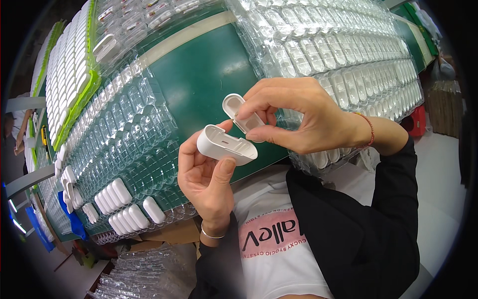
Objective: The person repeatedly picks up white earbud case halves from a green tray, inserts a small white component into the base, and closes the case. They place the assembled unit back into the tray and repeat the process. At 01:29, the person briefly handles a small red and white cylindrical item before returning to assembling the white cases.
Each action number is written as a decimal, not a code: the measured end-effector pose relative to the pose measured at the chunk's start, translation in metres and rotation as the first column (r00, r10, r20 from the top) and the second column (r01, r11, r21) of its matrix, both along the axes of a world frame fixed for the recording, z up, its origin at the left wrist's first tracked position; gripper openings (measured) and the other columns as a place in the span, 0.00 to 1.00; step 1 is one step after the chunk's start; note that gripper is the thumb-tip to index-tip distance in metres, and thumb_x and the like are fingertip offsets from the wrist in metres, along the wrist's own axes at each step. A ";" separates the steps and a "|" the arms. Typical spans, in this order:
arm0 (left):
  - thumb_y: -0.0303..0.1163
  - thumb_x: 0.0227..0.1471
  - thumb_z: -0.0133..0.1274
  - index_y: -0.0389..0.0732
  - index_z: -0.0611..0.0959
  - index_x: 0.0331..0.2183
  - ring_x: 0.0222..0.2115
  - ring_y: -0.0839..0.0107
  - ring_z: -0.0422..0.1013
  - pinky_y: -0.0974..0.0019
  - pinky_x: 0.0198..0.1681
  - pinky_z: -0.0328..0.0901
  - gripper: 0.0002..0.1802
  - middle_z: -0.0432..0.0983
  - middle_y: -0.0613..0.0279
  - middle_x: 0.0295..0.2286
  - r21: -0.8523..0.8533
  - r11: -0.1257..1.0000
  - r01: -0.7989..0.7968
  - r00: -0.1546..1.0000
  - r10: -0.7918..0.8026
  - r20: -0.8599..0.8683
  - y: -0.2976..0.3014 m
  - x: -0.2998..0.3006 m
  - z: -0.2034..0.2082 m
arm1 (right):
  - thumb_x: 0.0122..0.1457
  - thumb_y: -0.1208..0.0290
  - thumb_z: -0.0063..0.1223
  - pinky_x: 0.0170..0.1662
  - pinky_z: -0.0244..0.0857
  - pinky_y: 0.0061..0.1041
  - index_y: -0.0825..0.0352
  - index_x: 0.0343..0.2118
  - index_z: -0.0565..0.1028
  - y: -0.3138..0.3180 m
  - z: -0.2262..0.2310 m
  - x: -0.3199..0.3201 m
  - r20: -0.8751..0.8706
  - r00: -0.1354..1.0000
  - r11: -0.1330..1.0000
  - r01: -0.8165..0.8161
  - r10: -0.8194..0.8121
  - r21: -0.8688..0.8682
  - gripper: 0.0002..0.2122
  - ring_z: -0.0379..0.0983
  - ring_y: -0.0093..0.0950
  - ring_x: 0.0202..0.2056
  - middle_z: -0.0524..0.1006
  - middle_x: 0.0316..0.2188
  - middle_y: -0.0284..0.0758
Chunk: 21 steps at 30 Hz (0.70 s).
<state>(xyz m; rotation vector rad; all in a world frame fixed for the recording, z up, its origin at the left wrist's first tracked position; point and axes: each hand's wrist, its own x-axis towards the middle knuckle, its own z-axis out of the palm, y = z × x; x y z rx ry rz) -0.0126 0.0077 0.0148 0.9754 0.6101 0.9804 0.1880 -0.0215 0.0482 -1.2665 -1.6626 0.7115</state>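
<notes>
My left hand point(206, 187) is closed around a white earbud-case body point(213, 148), its open hollow side facing up. Just beyond it, my right hand point(311, 117) pinches a white case lid point(232, 103) between thumb and fingers, the hollow inner face showing. Lid and body are close together near the left index fingertip; whether they touch, I cannot tell. Both are held above the green tabletop point(201, 70).
Clear moulded trays point(134, 119) cover the left of the table, with several closed white cases point(113, 197) near its front edge. Trays of white lids point(343, 55) lie right. Green-edged trays of white parts point(72, 65) stand far left. Another person's hand point(19, 146) shows at the left rim.
</notes>
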 end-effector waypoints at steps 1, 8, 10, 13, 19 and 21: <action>0.27 0.51 0.57 0.27 0.66 0.51 0.47 0.65 0.70 0.62 0.50 0.67 0.28 0.70 0.43 0.47 -0.010 1.000 -0.004 1.000 0.004 -0.007 0.000 -0.002 -0.001 | 0.48 0.78 0.62 0.25 0.67 0.21 0.66 0.34 0.77 0.000 0.001 0.000 0.007 1.000 1.000 0.003 -0.003 0.000 0.09 0.73 0.23 0.23 0.76 0.27 0.32; 0.25 0.51 0.57 0.28 0.67 0.51 0.46 0.68 0.70 0.64 0.52 0.64 0.27 0.71 0.51 0.44 -0.070 0.995 0.067 0.998 -0.068 -0.010 0.003 0.003 -0.002 | 0.45 0.85 0.61 0.27 0.69 0.21 0.68 0.35 0.79 -0.004 -0.002 0.000 0.208 0.977 0.984 -0.004 -0.034 0.180 0.12 0.75 0.28 0.27 0.76 0.32 0.38; 0.26 0.50 0.58 0.28 0.68 0.50 0.46 0.68 0.70 0.65 0.52 0.64 0.27 0.72 0.51 0.44 -0.064 0.996 0.069 0.997 -0.070 -0.012 0.003 0.004 -0.002 | 0.43 0.85 0.62 0.26 0.68 0.21 0.68 0.35 0.78 -0.005 -0.002 -0.001 0.222 0.974 0.979 0.003 -0.049 0.202 0.13 0.75 0.29 0.26 0.76 0.32 0.38; 0.26 0.49 0.59 0.28 0.68 0.50 0.46 0.68 0.70 0.65 0.51 0.64 0.27 0.72 0.52 0.44 -0.058 0.997 0.059 0.998 -0.060 -0.018 0.002 0.003 -0.003 | 0.42 0.85 0.62 0.26 0.68 0.21 0.67 0.35 0.78 -0.005 -0.005 -0.001 0.217 0.975 0.974 0.005 -0.056 0.226 0.14 0.74 0.29 0.26 0.76 0.32 0.38; 0.27 0.48 0.61 0.29 0.69 0.49 0.44 0.70 0.70 0.66 0.50 0.64 0.28 0.73 0.53 0.43 -0.064 0.997 0.033 0.999 -0.034 -0.010 0.000 0.005 -0.002 | 0.41 0.85 0.62 0.26 0.69 0.21 0.68 0.35 0.78 -0.005 -0.003 -0.003 0.289 0.955 0.966 -0.013 -0.064 0.257 0.15 0.74 0.29 0.26 0.75 0.33 0.38; 0.26 0.47 0.61 0.29 0.70 0.48 0.43 0.70 0.70 0.66 0.50 0.64 0.28 0.73 0.54 0.42 -0.060 0.998 0.015 1.000 -0.015 -0.014 -0.001 0.007 -0.001 | 0.41 0.85 0.62 0.27 0.69 0.21 0.68 0.35 0.77 -0.005 -0.006 -0.002 0.291 0.955 0.960 -0.020 -0.064 0.278 0.15 0.74 0.29 0.26 0.75 0.33 0.39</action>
